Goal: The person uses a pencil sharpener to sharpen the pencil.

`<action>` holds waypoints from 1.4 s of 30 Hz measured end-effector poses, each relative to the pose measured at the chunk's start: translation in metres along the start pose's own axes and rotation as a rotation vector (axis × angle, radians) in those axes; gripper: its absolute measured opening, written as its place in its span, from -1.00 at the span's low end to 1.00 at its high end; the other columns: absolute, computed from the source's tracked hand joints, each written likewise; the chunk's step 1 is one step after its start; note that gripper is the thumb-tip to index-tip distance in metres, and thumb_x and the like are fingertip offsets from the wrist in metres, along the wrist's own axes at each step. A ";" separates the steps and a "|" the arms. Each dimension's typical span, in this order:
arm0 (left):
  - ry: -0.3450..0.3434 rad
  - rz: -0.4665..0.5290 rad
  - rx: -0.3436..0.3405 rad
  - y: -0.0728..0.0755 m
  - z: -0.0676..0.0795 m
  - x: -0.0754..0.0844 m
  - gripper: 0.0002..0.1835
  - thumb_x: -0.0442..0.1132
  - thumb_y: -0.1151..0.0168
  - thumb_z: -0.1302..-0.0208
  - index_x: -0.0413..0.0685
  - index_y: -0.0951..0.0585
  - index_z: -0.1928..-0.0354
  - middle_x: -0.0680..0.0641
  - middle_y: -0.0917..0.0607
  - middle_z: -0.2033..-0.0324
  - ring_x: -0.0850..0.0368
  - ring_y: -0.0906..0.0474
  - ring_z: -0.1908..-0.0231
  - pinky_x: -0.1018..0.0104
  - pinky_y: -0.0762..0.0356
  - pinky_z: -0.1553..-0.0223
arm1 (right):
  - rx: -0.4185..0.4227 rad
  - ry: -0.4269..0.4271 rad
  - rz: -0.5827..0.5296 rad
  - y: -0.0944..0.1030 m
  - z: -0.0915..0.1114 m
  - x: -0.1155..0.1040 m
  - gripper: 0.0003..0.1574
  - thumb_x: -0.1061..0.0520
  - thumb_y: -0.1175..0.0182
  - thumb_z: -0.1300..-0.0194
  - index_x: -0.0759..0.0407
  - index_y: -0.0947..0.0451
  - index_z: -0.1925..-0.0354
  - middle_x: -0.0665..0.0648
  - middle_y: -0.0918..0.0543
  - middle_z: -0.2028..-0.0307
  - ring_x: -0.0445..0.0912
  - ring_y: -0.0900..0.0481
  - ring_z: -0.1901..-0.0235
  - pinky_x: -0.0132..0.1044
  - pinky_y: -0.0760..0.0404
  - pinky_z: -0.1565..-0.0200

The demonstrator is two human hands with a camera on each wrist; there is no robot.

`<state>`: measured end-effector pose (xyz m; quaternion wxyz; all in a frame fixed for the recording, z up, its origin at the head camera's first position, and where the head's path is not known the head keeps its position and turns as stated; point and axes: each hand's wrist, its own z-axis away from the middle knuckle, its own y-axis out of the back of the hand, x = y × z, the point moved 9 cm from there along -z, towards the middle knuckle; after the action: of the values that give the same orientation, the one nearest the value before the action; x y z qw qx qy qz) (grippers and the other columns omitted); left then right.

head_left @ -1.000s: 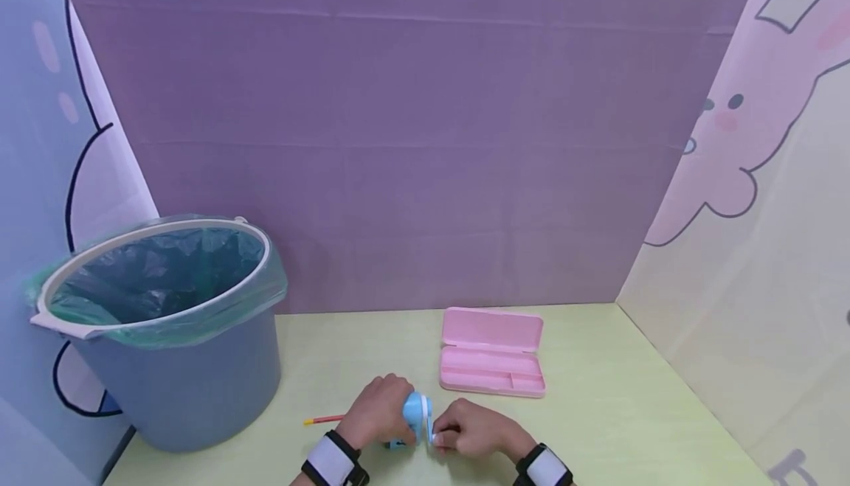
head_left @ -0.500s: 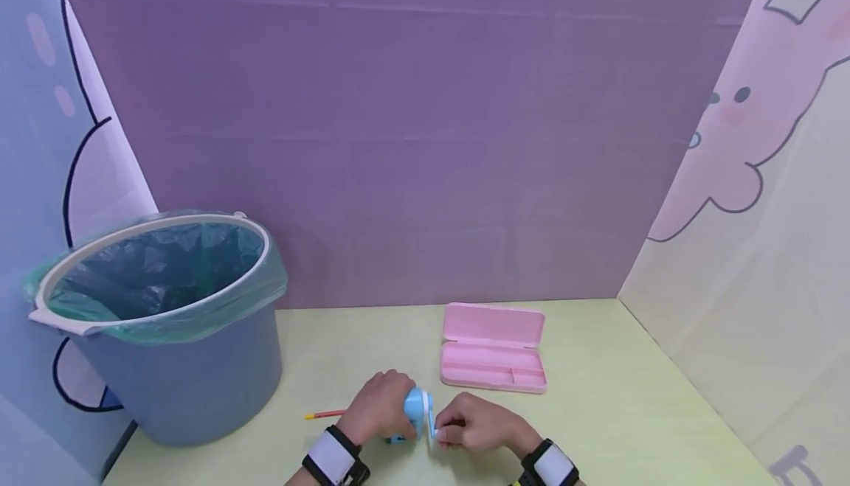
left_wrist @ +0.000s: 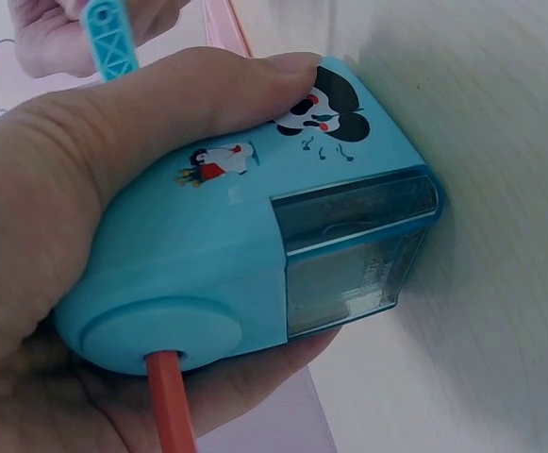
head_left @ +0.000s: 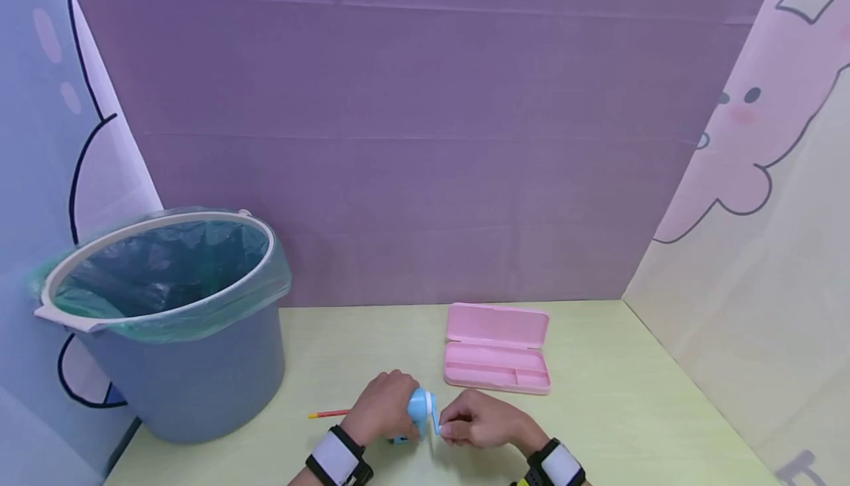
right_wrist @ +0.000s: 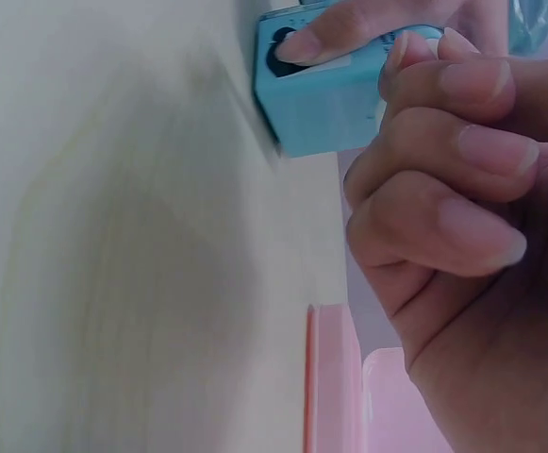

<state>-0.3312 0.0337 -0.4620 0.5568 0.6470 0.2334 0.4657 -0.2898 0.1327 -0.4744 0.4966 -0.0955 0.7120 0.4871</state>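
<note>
My left hand [head_left: 384,406] grips a light-blue crank pencil sharpener [left_wrist: 222,222] from above, its thumb across a side printed with cartoon figures. A red pencil [left_wrist: 171,406] stands in the sharpener's round hole; in the head view its yellow end points left, toward the bin. The sharpener's clear shavings drawer [left_wrist: 354,269] faces the left wrist camera. On the other side, my right hand [head_left: 488,421] pinches the end of the blue crank handle [head_left: 434,415] between thumb and forefinger. In the right wrist view its other fingers [right_wrist: 453,222] are curled in toward the palm.
An open pink pencil case [head_left: 496,366] lies behind the hands, its divided tray facing up. To the left stands a large grey-blue bin [head_left: 192,386] with a green liner. A purple backdrop [head_left: 425,139] and printed side panels surround the pale table [head_left: 637,397].
My right hand has shifted slightly right along with the crank handle, which now slants further out from the sharpener. My left hand keeps its grip. The head view has moved a little.
</note>
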 end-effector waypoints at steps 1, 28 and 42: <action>-0.001 0.000 0.001 0.000 0.000 0.000 -0.47 0.00 -0.66 0.32 0.00 -0.66 0.23 0.09 -0.55 0.41 0.15 -0.42 0.38 0.20 -0.49 0.26 | 0.001 -0.004 -0.011 0.001 0.000 -0.001 -0.61 0.13 -0.04 -0.47 0.24 -0.52 0.51 -0.17 -0.33 0.69 -0.39 -0.22 0.72 -0.53 -0.22 0.62; 0.002 -0.011 -0.034 -0.002 -0.003 0.000 -0.50 0.02 -0.66 0.30 0.03 -0.66 0.27 0.12 -0.54 0.43 0.19 -0.41 0.40 0.23 -0.50 0.28 | 0.147 0.053 0.104 0.032 -0.006 -0.018 -0.68 0.17 -0.08 -0.44 0.17 -0.57 0.48 -0.18 -0.35 0.67 -0.37 -0.21 0.67 -0.51 -0.20 0.56; 0.002 -0.012 -0.034 -0.003 -0.003 -0.001 -0.51 0.02 -0.65 0.29 0.04 -0.65 0.29 0.13 -0.51 0.46 0.18 -0.40 0.41 0.25 -0.46 0.30 | 0.189 0.055 0.220 0.043 -0.014 -0.023 -0.68 0.27 -0.07 -0.40 0.10 -0.53 0.51 -0.18 -0.32 0.67 -0.36 -0.19 0.67 -0.51 -0.20 0.55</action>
<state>-0.3336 0.0356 -0.4650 0.5704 0.6357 0.2298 0.4667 -0.3139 0.1358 -0.4298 0.4272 0.0168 0.7743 0.4667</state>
